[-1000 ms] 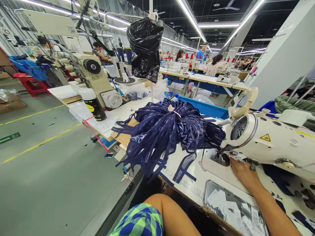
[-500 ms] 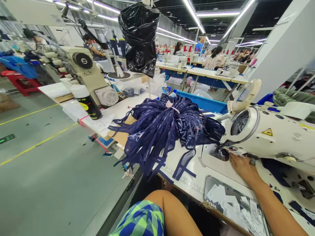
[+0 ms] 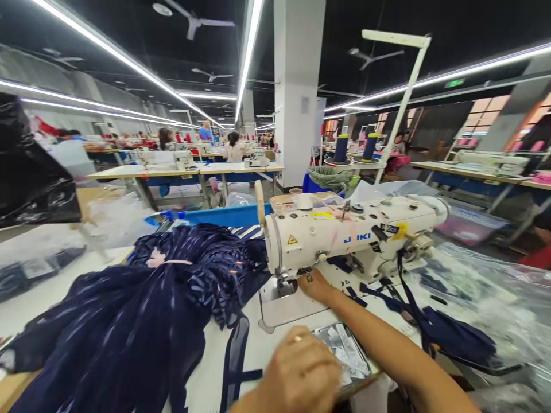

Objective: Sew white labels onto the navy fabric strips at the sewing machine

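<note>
A large sewing workshop stretches back under strip lights and ceiling fans, with a thick pale pillar (image 3: 298, 86) rising near the middle and, beyond it on the left, a person in a pale top (image 3: 233, 150) at a far row of machines. In the foreground is a white worktable (image 3: 210, 358). A big bundle of dark navy fabric (image 3: 142, 327) fills its left side, gathered with a pale tie (image 3: 157, 259) near the top and fanning out toward the viewer. Just right of the bundle stands a white sewing machine (image 3: 327, 238), its needle end facing the cloth; behind the bundle lies a blue bin (image 3: 215, 216). On the far right are clear plastic and more dark cloth (image 3: 458, 332). The wearer's right hand (image 3: 316, 285) reaches under the machine's head, beside the needle area; its fingertips are hidden, so whether they grip anything cannot be told. The left hand (image 3: 301, 370), blurred and closest to the viewer, is loosely curled; whether it holds something cannot be told. It partly covers a shallow tray (image 3: 357, 348) of small white labels (image 3: 342, 347). Two navy thread cones stand behind the machine. Smallest of all, a ring (image 3: 298, 338) shows on the left hand.
</note>
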The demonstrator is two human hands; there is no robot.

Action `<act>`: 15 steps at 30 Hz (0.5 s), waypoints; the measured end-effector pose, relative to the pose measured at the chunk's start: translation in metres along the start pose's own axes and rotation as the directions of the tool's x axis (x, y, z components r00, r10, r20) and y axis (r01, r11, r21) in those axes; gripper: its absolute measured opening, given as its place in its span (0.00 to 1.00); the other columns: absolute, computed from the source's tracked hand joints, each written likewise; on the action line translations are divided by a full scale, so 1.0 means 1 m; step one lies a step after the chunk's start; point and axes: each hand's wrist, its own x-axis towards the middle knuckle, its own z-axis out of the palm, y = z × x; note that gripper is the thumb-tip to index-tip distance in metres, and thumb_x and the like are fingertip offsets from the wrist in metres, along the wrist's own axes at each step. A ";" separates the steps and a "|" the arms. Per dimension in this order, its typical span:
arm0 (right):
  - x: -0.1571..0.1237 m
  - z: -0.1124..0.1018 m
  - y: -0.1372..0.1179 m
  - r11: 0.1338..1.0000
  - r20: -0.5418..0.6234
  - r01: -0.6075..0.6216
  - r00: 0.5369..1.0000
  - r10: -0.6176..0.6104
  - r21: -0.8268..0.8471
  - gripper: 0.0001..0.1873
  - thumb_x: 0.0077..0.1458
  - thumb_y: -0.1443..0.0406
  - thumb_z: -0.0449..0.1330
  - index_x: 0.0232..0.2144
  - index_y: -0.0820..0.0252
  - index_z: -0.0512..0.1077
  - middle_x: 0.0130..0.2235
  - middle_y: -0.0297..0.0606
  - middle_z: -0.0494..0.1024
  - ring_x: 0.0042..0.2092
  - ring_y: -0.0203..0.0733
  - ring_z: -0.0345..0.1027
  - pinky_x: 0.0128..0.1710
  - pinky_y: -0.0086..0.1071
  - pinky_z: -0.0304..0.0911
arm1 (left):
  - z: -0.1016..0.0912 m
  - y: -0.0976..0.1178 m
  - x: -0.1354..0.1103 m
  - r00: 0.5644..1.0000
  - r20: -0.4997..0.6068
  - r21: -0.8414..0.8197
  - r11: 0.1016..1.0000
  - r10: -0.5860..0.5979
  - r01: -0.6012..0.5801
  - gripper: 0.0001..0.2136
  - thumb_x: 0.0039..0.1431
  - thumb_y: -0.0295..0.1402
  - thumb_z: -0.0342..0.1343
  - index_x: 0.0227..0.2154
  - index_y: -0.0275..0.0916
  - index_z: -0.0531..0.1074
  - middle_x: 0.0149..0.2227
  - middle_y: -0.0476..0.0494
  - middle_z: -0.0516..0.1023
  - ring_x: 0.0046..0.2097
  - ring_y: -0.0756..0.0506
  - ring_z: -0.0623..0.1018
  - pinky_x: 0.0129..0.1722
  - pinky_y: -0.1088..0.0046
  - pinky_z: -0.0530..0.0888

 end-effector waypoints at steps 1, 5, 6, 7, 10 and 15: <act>0.000 0.002 0.002 1.000 -0.006 0.017 1.000 -0.017 -0.013 0.12 0.52 0.70 0.47 0.23 0.62 0.69 0.27 0.41 0.74 0.32 0.41 0.65 0.36 0.33 0.62 | -0.010 -0.014 -0.009 0.996 -0.078 0.067 0.997 -0.041 0.047 0.14 0.61 0.27 0.38 0.39 0.40 0.69 0.37 0.37 0.73 0.39 0.43 0.73 0.40 0.58 0.69; -0.001 0.010 0.010 0.997 -0.034 0.054 0.998 -0.056 -0.059 0.12 0.52 0.70 0.47 0.21 0.62 0.66 0.26 0.41 0.72 0.31 0.42 0.64 0.35 0.36 0.62 | -0.033 -0.058 -0.048 0.917 -0.393 0.532 0.831 0.071 0.163 0.11 0.58 0.21 0.41 0.32 0.36 0.68 0.29 0.44 0.74 0.34 0.48 0.73 0.38 0.67 0.69; -0.002 0.012 0.012 0.996 -0.042 0.055 0.997 -0.058 -0.067 0.12 0.53 0.69 0.48 0.21 0.62 0.66 0.26 0.41 0.72 0.31 0.42 0.64 0.35 0.36 0.62 | -0.034 -0.066 -0.058 0.912 -0.400 0.579 0.796 0.088 0.177 0.11 0.58 0.21 0.41 0.32 0.36 0.68 0.30 0.44 0.74 0.34 0.48 0.73 0.38 0.68 0.69; -0.002 0.014 0.014 0.996 -0.050 0.053 0.997 -0.056 -0.075 0.12 0.53 0.69 0.48 0.21 0.62 0.66 0.26 0.42 0.71 0.31 0.42 0.64 0.35 0.37 0.62 | -0.035 -0.073 -0.066 0.910 -0.405 0.598 0.778 0.087 0.192 0.11 0.58 0.20 0.41 0.31 0.36 0.68 0.30 0.44 0.74 0.34 0.48 0.73 0.38 0.69 0.69; -0.006 0.019 0.019 0.995 -0.067 0.036 0.997 -0.042 -0.088 0.11 0.54 0.67 0.49 0.22 0.61 0.66 0.25 0.42 0.70 0.32 0.43 0.64 0.35 0.39 0.63 | -0.034 -0.087 -0.079 0.880 -0.475 0.552 0.790 0.033 0.268 0.09 0.58 0.20 0.43 0.31 0.36 0.67 0.28 0.46 0.73 0.31 0.49 0.72 0.33 0.72 0.69; -0.010 0.023 0.024 0.995 -0.042 0.028 0.999 -0.032 -0.093 0.11 0.54 0.66 0.50 0.23 0.63 0.67 0.25 0.44 0.70 0.31 0.45 0.64 0.35 0.42 0.64 | -0.037 -0.091 -0.077 0.831 -0.555 0.487 0.823 0.035 0.291 0.08 0.57 0.20 0.46 0.32 0.36 0.68 0.27 0.46 0.72 0.31 0.49 0.72 0.33 0.71 0.68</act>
